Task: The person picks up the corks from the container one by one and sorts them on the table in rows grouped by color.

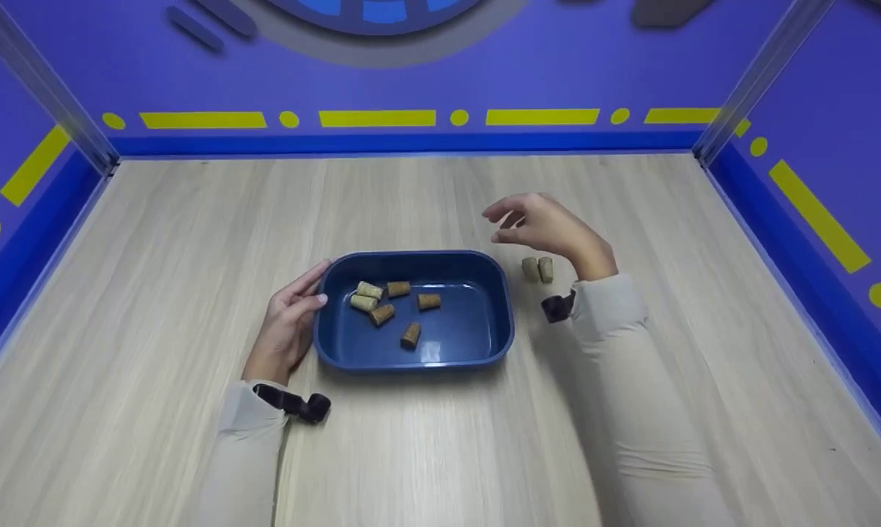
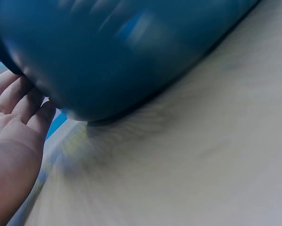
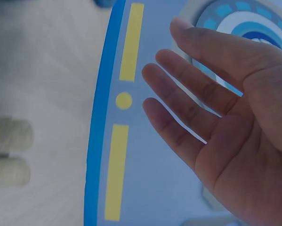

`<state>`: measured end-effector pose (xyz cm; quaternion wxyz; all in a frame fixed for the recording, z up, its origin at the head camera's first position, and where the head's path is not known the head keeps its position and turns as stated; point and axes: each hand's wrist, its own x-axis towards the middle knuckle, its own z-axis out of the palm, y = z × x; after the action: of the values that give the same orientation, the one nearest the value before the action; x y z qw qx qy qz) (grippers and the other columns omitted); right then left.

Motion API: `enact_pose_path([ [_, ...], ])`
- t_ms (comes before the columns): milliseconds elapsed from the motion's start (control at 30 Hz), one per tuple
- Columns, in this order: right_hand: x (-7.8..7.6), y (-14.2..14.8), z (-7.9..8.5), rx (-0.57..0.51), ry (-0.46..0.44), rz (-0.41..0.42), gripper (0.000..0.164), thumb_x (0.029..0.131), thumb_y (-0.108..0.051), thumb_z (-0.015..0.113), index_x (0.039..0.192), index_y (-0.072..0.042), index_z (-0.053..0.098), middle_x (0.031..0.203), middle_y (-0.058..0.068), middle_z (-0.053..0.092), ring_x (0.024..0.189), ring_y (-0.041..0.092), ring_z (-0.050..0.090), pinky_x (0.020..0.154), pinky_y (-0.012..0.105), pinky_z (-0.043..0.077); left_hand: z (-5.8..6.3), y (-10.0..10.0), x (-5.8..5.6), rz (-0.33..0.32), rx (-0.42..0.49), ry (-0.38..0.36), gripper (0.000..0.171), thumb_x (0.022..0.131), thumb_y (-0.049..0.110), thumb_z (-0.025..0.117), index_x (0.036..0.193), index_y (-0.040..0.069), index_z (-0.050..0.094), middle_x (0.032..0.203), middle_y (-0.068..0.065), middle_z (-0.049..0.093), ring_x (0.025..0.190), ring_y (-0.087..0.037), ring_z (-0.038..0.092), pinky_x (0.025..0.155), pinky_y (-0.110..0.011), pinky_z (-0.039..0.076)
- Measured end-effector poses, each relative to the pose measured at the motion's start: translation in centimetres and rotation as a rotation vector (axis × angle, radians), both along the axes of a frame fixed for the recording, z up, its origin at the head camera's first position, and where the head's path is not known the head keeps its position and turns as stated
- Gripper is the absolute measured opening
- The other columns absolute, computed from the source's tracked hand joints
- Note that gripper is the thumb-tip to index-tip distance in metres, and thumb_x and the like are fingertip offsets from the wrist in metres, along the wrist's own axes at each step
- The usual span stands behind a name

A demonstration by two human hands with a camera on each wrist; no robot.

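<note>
"Head view?"
"Wood-grain table [image 1: 425,439], purple walls [image 1: 594,58], yellow markings [image 1: 378,118]. Left hand [image 1: 283,322] grips the blue bin [image 1: 462,322], mid-table, six corks [image 1: 411,335] inside. Right hand [image 1: 550,227] holds nothing, near two loose corks [image 1: 546,269] on the table."
"Left wrist?"
"Fingers [image 2: 11,96] behind the bin's wall; table blurred."
"Right wrist?"
"Relaxed fingers, patterned wall behind."

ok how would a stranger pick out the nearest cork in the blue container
The left hand holds a dark blue rectangular container. Inside, toward the near rim, lies a brown cork, closer to that rim than the other five.
</note>
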<state>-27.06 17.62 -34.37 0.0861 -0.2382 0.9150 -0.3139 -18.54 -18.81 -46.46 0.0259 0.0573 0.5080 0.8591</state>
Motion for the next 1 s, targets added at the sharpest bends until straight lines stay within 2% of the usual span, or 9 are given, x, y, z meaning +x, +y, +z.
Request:
enact_pose_path([
  [267,0.0,-3.4,0.5,0.024,-0.045,0.064,0.033,0.089,-0.015,0.067,0.121,-0.009,0.066,0.116,0.010,0.068,0.100,0.023,0.066,0.086,0.040,0.055,-0.1,-0.1,0.0,0.006,-0.011,-0.014,0.058,0.085,-0.014,0.047,0.141,-0.014,0.032,0.141,-0.012,0.052,0.131,-0.014,0.047,0.109,-0.027,0.039],
  [500,0.1,-5.9,0.3,0.031,-0.042,0.157,0.031,0.089,-0.015,0.066,0.120,-0.009,0.067,0.114,0.009,0.069,0.102,0.023,0.065,0.088,0.037,0.055,-0.2,0.0,0.1,0.005,-0.006,-0.017,0.059,0.085,-0.013,0.048,0.142,-0.013,0.033,0.136,-0.007,0.057,0.128,-0.011,0.050,0.107,-0.026,0.041],
  [733,0.1,-8.1,-0.3,0.023,-0.050,0.231,0.031,0.088,-0.011,0.067,0.119,-0.005,0.067,0.113,0.012,0.070,0.101,0.023,0.066,0.088,0.034,0.055,-0.1,0.0,0.0,0.004,-0.015,-0.013,0.059,0.085,-0.013,0.048,0.142,-0.013,0.032,0.137,-0.009,0.056,0.135,-0.021,0.043,0.108,-0.028,0.040],
  [1000,0.3,-10.8,-1.5,0.028,-0.027,0.344,0.030,0.087,-0.002,0.066,0.117,-0.001,0.067,0.113,0.014,0.070,0.102,0.025,0.067,0.089,0.032,0.055,-0.1,0.0,0.0,-0.004,0.002,-0.004,0.059,0.085,-0.013,0.049,0.142,-0.014,0.032,0.136,-0.008,0.057,0.125,-0.010,0.052,0.105,-0.025,0.043],
])
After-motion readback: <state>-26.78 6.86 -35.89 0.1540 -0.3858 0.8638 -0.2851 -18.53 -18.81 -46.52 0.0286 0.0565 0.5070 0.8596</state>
